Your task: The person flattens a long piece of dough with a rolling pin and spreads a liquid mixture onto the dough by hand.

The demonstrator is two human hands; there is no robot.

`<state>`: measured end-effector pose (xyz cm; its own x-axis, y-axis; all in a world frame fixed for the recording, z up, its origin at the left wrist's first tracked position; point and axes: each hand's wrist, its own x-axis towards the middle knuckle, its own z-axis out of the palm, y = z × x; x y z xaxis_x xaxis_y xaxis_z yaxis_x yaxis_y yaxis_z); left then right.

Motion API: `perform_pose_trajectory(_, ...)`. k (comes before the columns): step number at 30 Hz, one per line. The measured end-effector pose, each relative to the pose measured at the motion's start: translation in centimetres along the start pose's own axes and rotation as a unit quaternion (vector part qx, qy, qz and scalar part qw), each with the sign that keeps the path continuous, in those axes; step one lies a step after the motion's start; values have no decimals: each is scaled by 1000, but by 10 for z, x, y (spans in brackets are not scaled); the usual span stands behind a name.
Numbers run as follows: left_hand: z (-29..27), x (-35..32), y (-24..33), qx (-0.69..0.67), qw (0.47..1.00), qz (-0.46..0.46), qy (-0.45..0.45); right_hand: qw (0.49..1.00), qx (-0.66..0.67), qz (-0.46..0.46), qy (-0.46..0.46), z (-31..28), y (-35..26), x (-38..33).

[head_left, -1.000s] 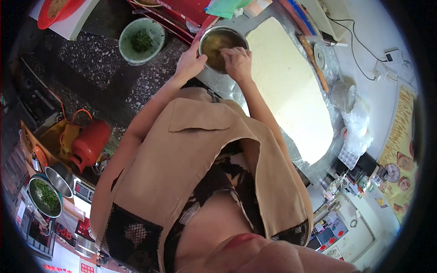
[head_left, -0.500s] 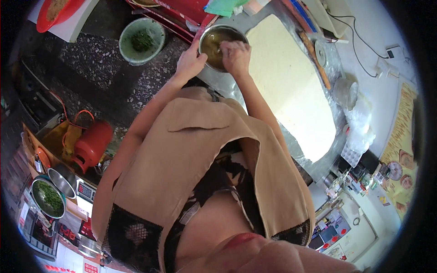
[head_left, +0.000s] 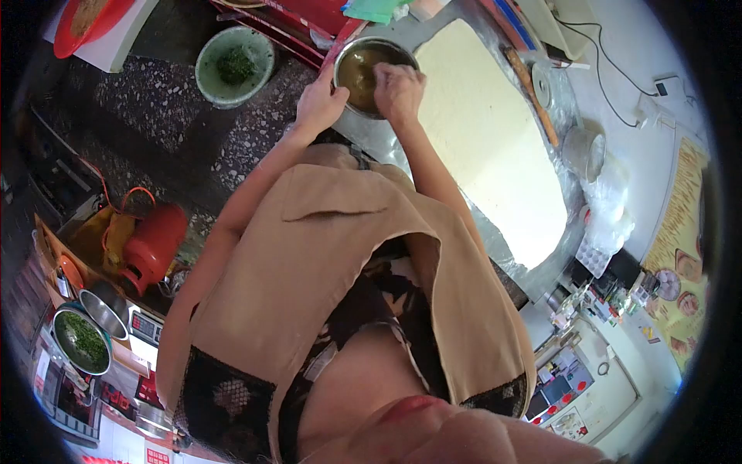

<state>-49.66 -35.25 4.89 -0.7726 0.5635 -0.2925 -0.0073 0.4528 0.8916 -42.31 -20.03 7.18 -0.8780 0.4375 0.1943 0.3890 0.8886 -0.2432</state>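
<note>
A round metal bowl (head_left: pixel 390 51) with yellow-brown liquid (head_left: pixel 355 73) stands at the near-left end of a large, flat pale dough sheet (head_left: pixel 495 139). My left hand (head_left: pixel 320 105) grips the bowl's left rim, thumb toward its near side. Over the bowl's right side is my right hand (head_left: pixel 399 91), its fingers curled down inside the rim at the liquid. The fingertips are slightly blurred, and whatever they may hold is hidden.
A wooden rolling pin (head_left: pixel 532 97) lies along the dough's far right edge, near a clear plastic tub (head_left: pixel 584 151). To the left, a pale green basin (head_left: pixel 209 68) with chopped greens sits low. A red gas cylinder (head_left: pixel 154 246) stands at lower left.
My right hand has shifted slightly within the bowl, its fingers still curled. My left hand keeps its grip on the rim. The whole view has moved a little.
</note>
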Motion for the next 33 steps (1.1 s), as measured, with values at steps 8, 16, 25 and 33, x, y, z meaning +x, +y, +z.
perform_pose_trajectory(8,4,2,-3,17,1000,-2,-4,999,-26,-40,-3,-2,2,-11)
perform_pose_trajectory(16,-1,-1,1,30,1000,-7,-1,1000,23,-21,3,-6,-9,-18)
perform_pose_trajectory(25,-14,24,-10,52,993,91,-47,995,-48,70,43,2,-2,9)
perform_pose_trajectory(33,-44,62,4,268,928,213,-147,956,17,-193,-218,-23,2,-5)
